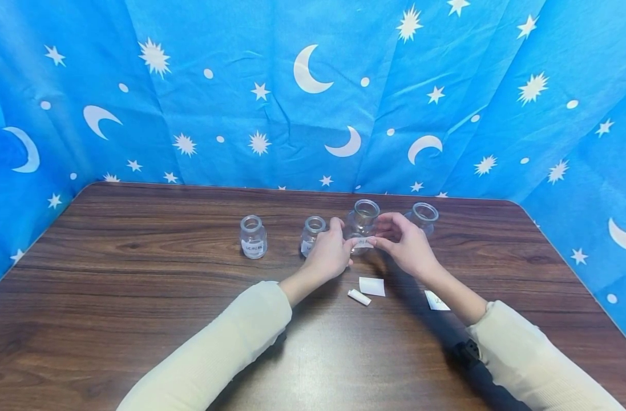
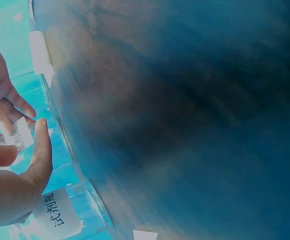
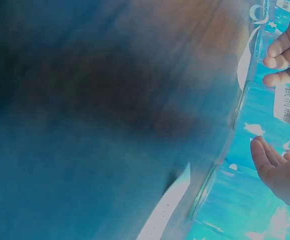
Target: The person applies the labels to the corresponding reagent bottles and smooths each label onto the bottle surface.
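Both hands are at a clear round glass jar (image 1: 366,213) with a wide mouth, standing upright. A white label (image 1: 363,242) with handwritten characters lies across its front, low on the body. My left hand (image 1: 328,252) has its thumb at the label's left end and its fingers bent by the jar's left side. At the label's other end is the thumb of my right hand (image 1: 408,246), with the fingers curving along the right side. In the right wrist view the label (image 3: 283,103) shows between the two thumbs, and its edges are partly covered.
A small labelled jar (image 1: 253,238) stands to the left; another small labelled jar (image 1: 313,227) is partly behind my left hand. Behind my right hand is a further wide jar (image 1: 424,214). A blank white slip (image 1: 371,286), a small white roll (image 1: 359,297) and a written slip (image 1: 436,301) lie nearer.
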The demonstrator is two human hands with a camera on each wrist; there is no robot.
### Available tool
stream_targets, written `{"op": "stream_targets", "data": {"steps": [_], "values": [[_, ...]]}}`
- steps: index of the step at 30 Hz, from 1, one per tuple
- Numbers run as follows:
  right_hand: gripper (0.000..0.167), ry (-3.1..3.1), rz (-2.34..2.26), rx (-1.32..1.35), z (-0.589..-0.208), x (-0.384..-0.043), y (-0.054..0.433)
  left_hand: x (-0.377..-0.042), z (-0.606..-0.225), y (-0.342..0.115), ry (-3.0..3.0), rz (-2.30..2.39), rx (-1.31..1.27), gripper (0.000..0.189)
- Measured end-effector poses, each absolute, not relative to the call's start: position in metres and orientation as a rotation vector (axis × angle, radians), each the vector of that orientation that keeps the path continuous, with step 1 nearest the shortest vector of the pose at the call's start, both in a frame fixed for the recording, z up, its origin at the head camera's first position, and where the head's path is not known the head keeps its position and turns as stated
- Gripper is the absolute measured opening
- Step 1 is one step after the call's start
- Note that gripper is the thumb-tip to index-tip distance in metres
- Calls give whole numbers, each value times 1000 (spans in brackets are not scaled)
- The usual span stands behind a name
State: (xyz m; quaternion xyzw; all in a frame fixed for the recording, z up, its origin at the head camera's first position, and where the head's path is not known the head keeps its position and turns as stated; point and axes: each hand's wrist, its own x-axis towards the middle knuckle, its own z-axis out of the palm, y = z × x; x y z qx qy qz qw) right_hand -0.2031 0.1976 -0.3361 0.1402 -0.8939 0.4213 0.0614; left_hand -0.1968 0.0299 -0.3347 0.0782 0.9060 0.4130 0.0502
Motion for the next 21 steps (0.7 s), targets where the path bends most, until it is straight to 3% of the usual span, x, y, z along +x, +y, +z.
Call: {"op": "stream_targets", "data": {"steps": [21], "values": [[38, -2657, 1083, 543, -338, -209, 202, -196, -331, 31, 2780, 1191, 240, 39]]}}
